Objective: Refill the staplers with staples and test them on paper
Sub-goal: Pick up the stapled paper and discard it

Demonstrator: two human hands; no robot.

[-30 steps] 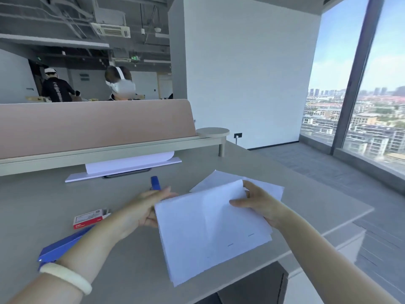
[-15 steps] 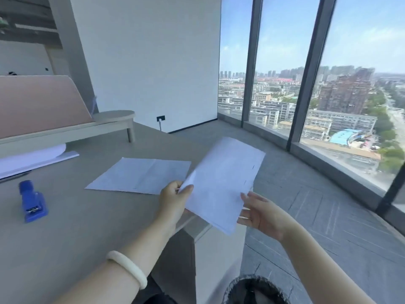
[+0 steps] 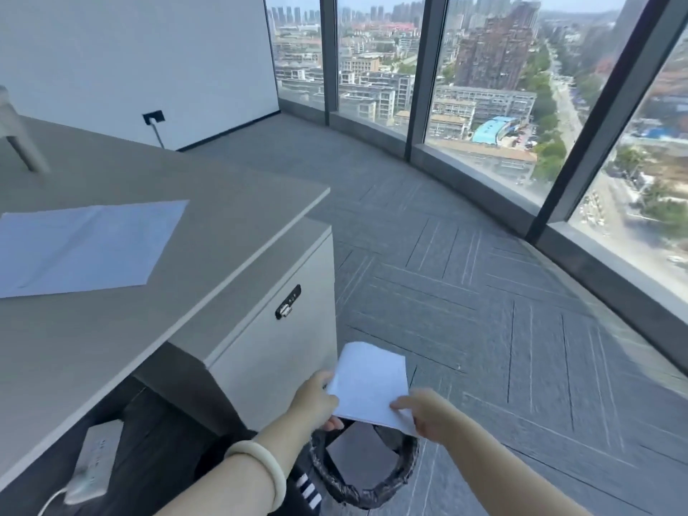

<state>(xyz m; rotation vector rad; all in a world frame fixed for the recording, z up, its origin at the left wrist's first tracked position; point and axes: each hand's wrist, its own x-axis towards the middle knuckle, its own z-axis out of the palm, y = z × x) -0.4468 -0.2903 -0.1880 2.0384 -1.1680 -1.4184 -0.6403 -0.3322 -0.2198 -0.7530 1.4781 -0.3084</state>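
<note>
Head camera looks down past the desk, and I see the stapled paper [image 3: 366, 385] held low over the bin [image 3: 363, 467]. It is off the desk now, just above the bin's black rim. My left hand [image 3: 314, 402] pinches the left edge of the paper with thumb and fingers closed on it. My right hand [image 3: 419, 413] rests its fingers on the near right corner of the same paper, so both hands hold it.

I think this sheet is used up and is going in the bin. It could go wrong if I let go too early. The paper is wide and the bin mouth is not much wider, so the sheet could catch on the rim and slide onto the floor [image 3: 484, 310]. A sideways tilt would do that too.

One more sheet [image 3: 85, 247] lies flat on the desk [image 3: 223, 217], well apart from my hands. The desk edge and the cabinet [image 3: 275, 329] stand just left of the bin, so there is little room on that side. To the right the floor is open as far as the windows [image 3: 484, 87]. I cannot see any stapler from here.
</note>
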